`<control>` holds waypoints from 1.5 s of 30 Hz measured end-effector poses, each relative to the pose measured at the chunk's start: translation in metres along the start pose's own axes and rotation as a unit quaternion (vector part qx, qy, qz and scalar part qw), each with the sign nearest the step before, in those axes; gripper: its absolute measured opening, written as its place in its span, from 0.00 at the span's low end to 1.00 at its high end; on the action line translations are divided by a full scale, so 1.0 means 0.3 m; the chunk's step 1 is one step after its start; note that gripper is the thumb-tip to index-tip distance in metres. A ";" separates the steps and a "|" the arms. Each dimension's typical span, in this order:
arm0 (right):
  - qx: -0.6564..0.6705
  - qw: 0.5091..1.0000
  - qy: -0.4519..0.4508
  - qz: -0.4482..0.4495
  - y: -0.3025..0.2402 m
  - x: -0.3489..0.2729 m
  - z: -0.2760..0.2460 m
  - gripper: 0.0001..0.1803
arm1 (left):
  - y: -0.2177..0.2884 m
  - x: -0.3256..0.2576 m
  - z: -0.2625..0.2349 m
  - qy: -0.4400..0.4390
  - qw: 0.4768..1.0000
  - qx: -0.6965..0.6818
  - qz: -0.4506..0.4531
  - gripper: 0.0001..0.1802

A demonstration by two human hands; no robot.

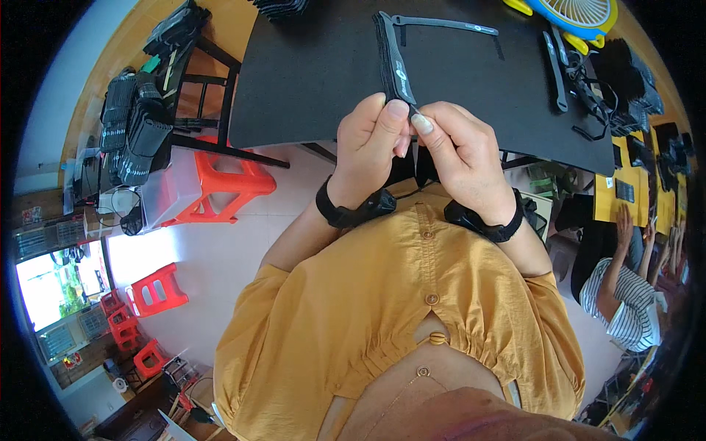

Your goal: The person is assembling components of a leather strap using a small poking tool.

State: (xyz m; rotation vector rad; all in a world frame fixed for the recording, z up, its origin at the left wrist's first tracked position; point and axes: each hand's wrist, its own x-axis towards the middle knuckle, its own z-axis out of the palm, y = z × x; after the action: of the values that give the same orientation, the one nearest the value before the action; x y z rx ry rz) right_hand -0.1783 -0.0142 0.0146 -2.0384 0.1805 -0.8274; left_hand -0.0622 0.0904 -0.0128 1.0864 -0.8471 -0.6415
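A thick bundle of flat black and grey straps (395,62) with small white print stands out from my hands over the dark table. My left hand (370,143) is closed around its near end, thumb on top. My right hand (465,151) pinches the same end between thumb and index finger, almost touching the left thumb. A thin dark strip (422,165) hangs down below the fingers. Beyond the bundle, a single grey strap (450,25) extends to the right across the tabletop. What exactly the fingertips pinch is partly hidden.
The black table (294,81) fills the area ahead. A blue and yellow fan (581,13) stands at the far right, near loose black straps (560,77) and dark piles. Black bundles (132,132) lie left, above a red stool (235,180). A co-worker's striped shirt (621,305) shows at right.
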 end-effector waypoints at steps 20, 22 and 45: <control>0.001 0.996 -0.057 0.063 -0.013 -0.006 -0.002 0.10 | -0.044 0.001 -0.041 -0.007 0.996 0.073 0.055 0.17; -0.014 0.994 -0.077 0.071 -0.015 -0.006 -0.003 0.09 | -0.042 -0.003 -0.050 -0.016 0.996 0.071 0.051 0.17; 0.038 0.986 -0.095 0.133 -0.025 -0.007 -0.002 0.10 | -0.031 -0.027 -0.062 -0.007 1.000 0.010 0.024 0.17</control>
State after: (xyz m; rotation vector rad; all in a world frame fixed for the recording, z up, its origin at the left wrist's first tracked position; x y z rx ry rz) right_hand -0.1816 -0.0095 0.0197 -1.9555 0.3014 -0.4655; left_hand -0.0512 0.1027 -0.0277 1.0772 -0.8908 -0.6034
